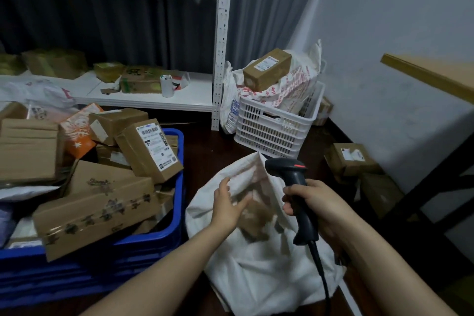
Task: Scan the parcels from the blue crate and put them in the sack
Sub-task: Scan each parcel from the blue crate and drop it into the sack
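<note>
A blue crate (166, 236) at the left is heaped with cardboard parcels; a labelled box (150, 150) leans on top and a long taped box (97, 209) lies in front. The white sack (259, 279) stands open on the floor at centre, with brown parcels (256, 223) blurred inside its mouth. My left hand (228, 206) hovers over the sack's opening, fingers relaxed, holding nothing. My right hand (313, 202) grips the handle of a black barcode scanner (295, 182), its head up and its cable trailing down over the sack.
A white slatted basket (272, 131) with bags and a brown box (266, 69) stands behind the sack. White shelving (220, 59) holds more parcels. Boxes (351, 159) lie by the wall, and a wooden table (433, 74) juts in at the right.
</note>
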